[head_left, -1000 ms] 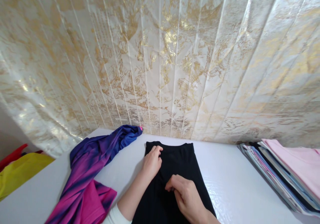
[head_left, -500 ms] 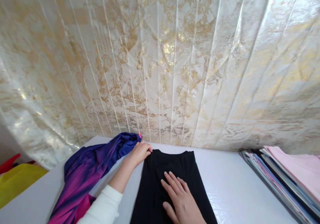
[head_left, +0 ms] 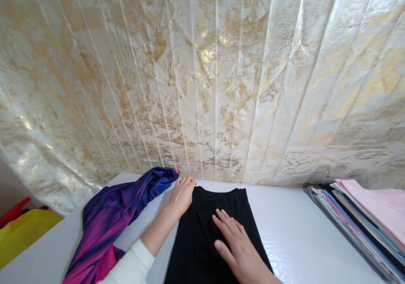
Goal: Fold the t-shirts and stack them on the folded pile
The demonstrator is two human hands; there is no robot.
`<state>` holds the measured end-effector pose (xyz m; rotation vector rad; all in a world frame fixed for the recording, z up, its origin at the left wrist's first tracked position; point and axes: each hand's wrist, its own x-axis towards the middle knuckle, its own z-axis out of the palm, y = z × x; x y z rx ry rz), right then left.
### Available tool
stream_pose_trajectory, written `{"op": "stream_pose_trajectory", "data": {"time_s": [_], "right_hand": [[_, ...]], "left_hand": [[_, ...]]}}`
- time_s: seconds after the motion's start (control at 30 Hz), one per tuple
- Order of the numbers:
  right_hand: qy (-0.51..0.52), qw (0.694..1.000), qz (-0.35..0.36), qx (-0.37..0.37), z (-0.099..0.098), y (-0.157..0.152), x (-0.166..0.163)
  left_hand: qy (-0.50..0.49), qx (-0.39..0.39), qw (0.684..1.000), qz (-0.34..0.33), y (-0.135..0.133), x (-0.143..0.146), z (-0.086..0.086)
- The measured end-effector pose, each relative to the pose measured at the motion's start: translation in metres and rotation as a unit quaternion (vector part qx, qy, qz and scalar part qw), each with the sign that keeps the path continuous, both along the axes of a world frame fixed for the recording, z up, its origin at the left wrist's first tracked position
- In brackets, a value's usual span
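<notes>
A black garment (head_left: 202, 237) lies flat on the white table, its curved neckline edge toward the wall. At its upper left corner is my left hand (head_left: 182, 196), fingers bent and closed on the fabric edge; the thumb is hidden. My right hand (head_left: 236, 246) rests palm down on the middle of the garment, fingers stretched out and thumb apart. To the left of my left forearm lies a crumpled purple, blue and pink garment (head_left: 122, 210).
A stack of folded clothes (head_left: 357, 216) with a pink piece on top stands at the right. Yellow cloth (head_left: 28, 229) and red cloth (head_left: 14, 212) show at the far left. The white table (head_left: 291, 225) meets a gold-patterned wall covering (head_left: 215, 85) behind.
My left hand has turned more knuckles-up at the garment's corner, its fingertips slightly farther forward. My right hand has slid a little to the right and forward across the black fabric.
</notes>
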<state>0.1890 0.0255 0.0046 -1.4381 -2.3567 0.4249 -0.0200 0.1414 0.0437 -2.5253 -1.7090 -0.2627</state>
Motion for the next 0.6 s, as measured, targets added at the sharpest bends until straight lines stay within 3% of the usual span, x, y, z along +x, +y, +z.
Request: {"op": "stream_pose_trajectory", "data": {"time_s": [0.13, 0.27, 0.37, 0.5, 0.6], "right_hand": [[-0.018, 0.995, -0.072, 0.065, -0.006, 0.015, 0.018], [-0.080, 0.990, -0.099, 0.062, -0.020, 0.020, 0.023], [-0.102, 0.989, -0.100, 0.047, -0.026, 0.019, 0.022], [-0.084, 0.990, -0.106, 0.035, -0.021, 0.018, 0.023], [-0.039, 0.995, -0.085, 0.039, -0.006, 0.010, 0.020]], "left_hand": [[-0.033, -0.009, 0.999, -0.005, -0.049, 0.017, -0.009], [-0.067, -0.068, 0.990, -0.106, -0.083, 0.020, -0.024], [-0.057, -0.107, 0.980, -0.159, -0.090, 0.014, -0.035], [-0.078, -0.109, 0.980, -0.146, -0.091, 0.005, -0.042], [-0.136, -0.077, 0.981, -0.117, -0.099, -0.001, -0.038]]}}
